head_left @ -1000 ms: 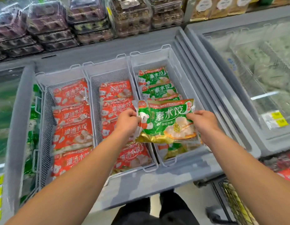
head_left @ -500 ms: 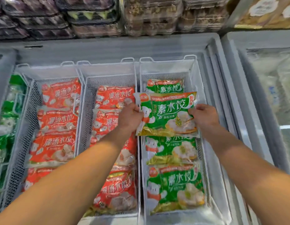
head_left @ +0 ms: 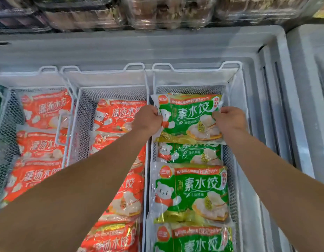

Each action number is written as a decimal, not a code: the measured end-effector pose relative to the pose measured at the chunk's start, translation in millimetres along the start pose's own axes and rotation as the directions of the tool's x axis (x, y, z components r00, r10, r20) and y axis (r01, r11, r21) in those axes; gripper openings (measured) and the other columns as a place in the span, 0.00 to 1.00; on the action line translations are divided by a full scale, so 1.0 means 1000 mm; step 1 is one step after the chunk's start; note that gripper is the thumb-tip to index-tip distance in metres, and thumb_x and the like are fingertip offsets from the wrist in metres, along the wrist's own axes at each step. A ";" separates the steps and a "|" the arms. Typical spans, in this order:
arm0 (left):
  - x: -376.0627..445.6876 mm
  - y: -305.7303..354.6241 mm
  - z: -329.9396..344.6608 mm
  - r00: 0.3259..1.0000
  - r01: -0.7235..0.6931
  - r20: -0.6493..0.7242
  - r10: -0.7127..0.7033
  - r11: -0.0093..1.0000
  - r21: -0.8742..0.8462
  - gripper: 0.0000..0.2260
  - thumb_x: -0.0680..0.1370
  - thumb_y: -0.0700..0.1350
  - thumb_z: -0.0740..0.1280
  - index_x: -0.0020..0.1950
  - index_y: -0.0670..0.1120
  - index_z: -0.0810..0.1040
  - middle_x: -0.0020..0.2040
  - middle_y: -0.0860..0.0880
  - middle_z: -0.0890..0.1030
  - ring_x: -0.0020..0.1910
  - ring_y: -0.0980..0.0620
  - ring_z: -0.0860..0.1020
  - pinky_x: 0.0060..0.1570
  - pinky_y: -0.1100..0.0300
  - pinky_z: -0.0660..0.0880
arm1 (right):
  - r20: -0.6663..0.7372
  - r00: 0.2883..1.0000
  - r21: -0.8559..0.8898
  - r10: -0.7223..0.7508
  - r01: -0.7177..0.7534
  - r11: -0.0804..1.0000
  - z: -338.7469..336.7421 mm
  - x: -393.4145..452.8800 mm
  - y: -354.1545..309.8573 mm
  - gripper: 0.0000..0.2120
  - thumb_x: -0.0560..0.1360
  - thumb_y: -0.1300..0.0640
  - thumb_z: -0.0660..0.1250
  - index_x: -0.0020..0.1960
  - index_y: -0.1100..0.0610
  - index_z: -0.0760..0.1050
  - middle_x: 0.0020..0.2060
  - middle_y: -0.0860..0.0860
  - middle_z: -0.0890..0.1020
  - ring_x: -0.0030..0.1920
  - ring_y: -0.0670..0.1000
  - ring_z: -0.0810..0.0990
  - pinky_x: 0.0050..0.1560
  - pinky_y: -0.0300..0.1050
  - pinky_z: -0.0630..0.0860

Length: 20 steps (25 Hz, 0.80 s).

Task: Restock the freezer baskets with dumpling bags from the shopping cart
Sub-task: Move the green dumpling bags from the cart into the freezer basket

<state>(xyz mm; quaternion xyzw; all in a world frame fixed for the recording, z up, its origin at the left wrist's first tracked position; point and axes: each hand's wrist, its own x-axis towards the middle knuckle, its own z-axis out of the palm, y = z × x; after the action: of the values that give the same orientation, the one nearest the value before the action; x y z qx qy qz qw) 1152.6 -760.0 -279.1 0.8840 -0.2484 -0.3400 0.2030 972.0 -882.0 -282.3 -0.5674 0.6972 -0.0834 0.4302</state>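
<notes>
Landmark for all positions: right-hand wire basket [head_left: 238, 160] of the chest freezer [head_left: 175, 46].

Held item: green dumpling bag [head_left: 189, 118]. It sat at the far end of that basket, near the basket's back mesh wall. Long axis ran side to side, across the basket's width. Printed face was up; the red header strip was on the far edge and the gold-yellow band on the near edge, so the lettering read upright from the wearer's position. The near edge overlapped the next green bag [head_left: 190, 153] in the row; whether the held bag rested fully on the stock or was partly lifted could not be told.

Grip: left hand [head_left: 147, 120] had curled fingers closed on the bag's left short edge, at the basket's left rim. Right hand [head_left: 229, 120] likewise curled and pinching the right short edge, at the basket's right wall. Both forearms extended over the basket's near half.

Remaining stock in the same basket: further green bags laid flat, same orientation, in a row toward the near end, one large bag [head_left: 191, 193] fully visible.

Left of the basket: middle basket [head_left: 110, 91] with red dumpling bags [head_left: 119, 113] in a row; beyond it a third basket [head_left: 30, 77] with more red bags [head_left: 46, 108]. Beyond the basket's far end, above the freezer rim: shelf of clear plastic food trays [head_left: 166, 13], blurred.
</notes>
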 end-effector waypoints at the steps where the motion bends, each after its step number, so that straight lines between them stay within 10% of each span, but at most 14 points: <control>1: 0.008 0.005 0.001 1.000 0.000 0.005 0.000 1.000 -0.001 0.06 0.75 0.39 0.66 0.38 0.43 0.76 0.42 0.43 0.80 0.43 0.44 0.77 0.44 0.55 0.75 | -0.007 1.000 -0.012 -0.006 0.006 1.000 0.001 0.009 -0.005 0.06 0.72 0.58 0.68 0.42 0.61 0.79 0.35 0.58 0.80 0.37 0.53 0.75 0.39 0.50 0.76; 10: 0.008 0.011 0.006 0.961 0.007 0.273 0.039 0.986 -0.168 0.31 0.67 0.46 0.74 0.69 0.45 0.72 0.64 0.46 0.77 0.61 0.44 0.77 0.62 0.44 0.74 | 0.248 0.964 -0.141 -0.090 0.128 0.982 -0.003 0.004 -0.009 0.29 0.76 0.53 0.66 0.75 0.55 0.63 0.70 0.53 0.71 0.67 0.55 0.72 0.63 0.47 0.68; 20: 0.007 0.007 0.022 0.955 -0.080 0.283 0.085 0.996 -0.028 0.29 0.77 0.45 0.68 0.77 0.51 0.63 0.76 0.47 0.64 0.70 0.47 0.69 0.57 0.64 0.64 | 0.290 0.954 -0.181 -0.081 0.137 0.974 0.025 0.028 0.011 0.33 0.70 0.56 0.71 0.73 0.54 0.65 0.68 0.56 0.71 0.67 0.58 0.72 0.64 0.50 0.72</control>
<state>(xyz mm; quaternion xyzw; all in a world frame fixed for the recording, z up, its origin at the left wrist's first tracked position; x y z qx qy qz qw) 1139.8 -773.3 -293.7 0.8134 -0.3088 -0.4565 0.1862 982.2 -892.9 -318.1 -0.6514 0.6014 0.0444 0.4605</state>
